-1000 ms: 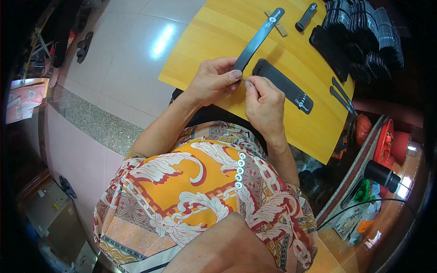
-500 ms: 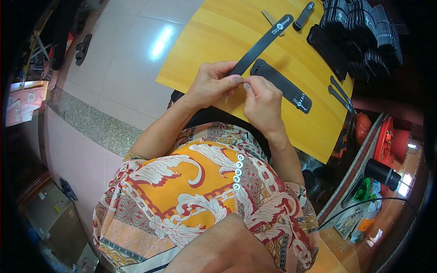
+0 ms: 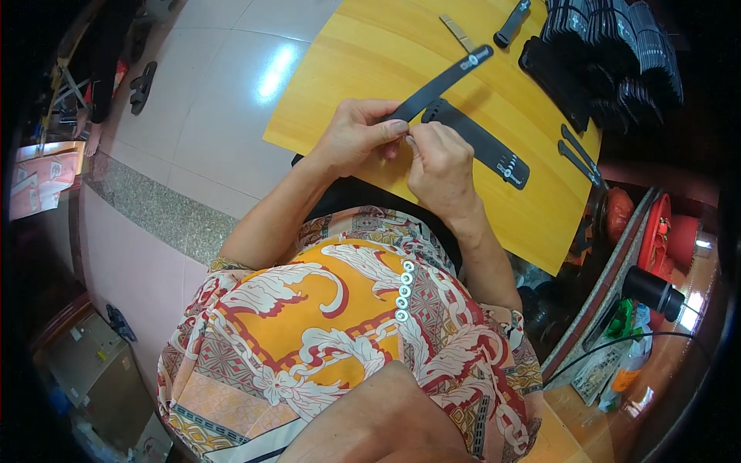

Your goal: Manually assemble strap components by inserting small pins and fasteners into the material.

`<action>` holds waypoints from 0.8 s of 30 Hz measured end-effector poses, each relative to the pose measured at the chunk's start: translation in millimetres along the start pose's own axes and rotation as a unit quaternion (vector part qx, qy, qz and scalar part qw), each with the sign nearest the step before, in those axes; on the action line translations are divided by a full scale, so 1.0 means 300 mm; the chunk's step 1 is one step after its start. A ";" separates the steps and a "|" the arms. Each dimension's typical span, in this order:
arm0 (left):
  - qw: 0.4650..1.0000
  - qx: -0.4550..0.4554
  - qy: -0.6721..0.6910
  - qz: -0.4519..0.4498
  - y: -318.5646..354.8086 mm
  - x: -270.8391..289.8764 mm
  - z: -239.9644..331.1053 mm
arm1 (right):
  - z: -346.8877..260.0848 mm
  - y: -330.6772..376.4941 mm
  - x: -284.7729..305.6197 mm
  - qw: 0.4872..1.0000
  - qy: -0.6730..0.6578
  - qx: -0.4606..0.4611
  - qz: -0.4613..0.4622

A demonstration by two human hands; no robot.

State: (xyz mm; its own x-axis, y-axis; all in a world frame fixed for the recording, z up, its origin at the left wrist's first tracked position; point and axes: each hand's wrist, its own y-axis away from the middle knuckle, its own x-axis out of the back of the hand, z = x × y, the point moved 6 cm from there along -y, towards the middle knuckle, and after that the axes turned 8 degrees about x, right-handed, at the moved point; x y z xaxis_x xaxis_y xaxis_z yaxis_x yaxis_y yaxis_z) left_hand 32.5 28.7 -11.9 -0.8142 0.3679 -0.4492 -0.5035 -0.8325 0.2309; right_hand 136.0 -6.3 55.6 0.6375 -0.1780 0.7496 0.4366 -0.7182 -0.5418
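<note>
My left hand (image 3: 361, 137) is closed on a black strap (image 3: 441, 86) with white markings near its rounded far end. The strap slants up and to the right, over the yellow table. Against the left thumb and the strap's near end, my right hand (image 3: 441, 166) is pinched closed. Whatever sits between its fingertips is hidden. Beyond the right hand a wider black strap (image 3: 482, 143), slotted at its ends, lies flat on the table, partly covered by the held strap and the hand.
On the yellow table (image 3: 347, 73) lie a small flat strip (image 3: 458, 33), a short black strap (image 3: 512, 25) and two thin black straps (image 3: 579, 154). Bundled black straps (image 3: 610, 46) are stacked at the far right. A dark cylinder (image 3: 652, 293) and red items stand right of the table.
The held strap's far end has dipped lower and the strap looks more bent. Both hands have shifted slightly left, still meeting at its near end.
</note>
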 end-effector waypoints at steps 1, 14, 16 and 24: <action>1.000 0.008 0.002 -0.010 0.000 -0.003 0.001 | 0.014 0.001 0.003 1.000 -0.001 -0.001 0.000; 0.995 0.011 0.098 0.018 -0.014 -0.003 -0.032 | 0.062 0.034 -0.030 0.981 -0.122 -0.150 0.020; 0.995 0.018 0.095 0.018 -0.010 -0.006 -0.031 | 0.063 0.019 -0.019 0.982 -0.134 -0.134 -0.003; 0.995 -0.028 -0.080 0.060 0.016 -0.004 -0.028 | 0.066 0.026 -0.024 0.954 -0.207 -0.210 -0.061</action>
State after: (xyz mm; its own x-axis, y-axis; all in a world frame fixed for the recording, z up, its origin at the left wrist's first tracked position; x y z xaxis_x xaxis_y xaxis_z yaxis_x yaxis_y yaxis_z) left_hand 33.5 20.6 -17.5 -0.9052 0.3228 -0.2765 -0.3875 -0.8940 0.2247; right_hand 147.3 2.7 38.6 0.8317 0.1424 0.5367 0.2867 -0.9379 -0.1953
